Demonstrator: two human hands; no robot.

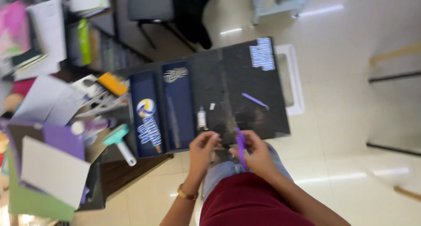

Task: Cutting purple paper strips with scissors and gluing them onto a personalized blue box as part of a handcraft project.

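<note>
My right hand (258,155) pinches a thin purple paper strip (240,148) that hangs down across its fingers. My left hand (203,148), with a gold bracelet on the wrist, is raised beside it with fingertips curled close to the strip's top end; whether it touches the strip is too blurred to tell. Both hands hover over the near edge of a large black board (228,77). On the board lie another purple strip (255,101), blue cut-out letters (262,54) and two dark blue panels (161,109), one bearing a volleyball picture.
A small glue bottle (201,119) and a tiny white scrap lie on the board. The cluttered desk at left holds purple and white paper sheets (52,164), a teal-headed tool (120,142), an orange item and scissors. A chair (151,8) stands beyond.
</note>
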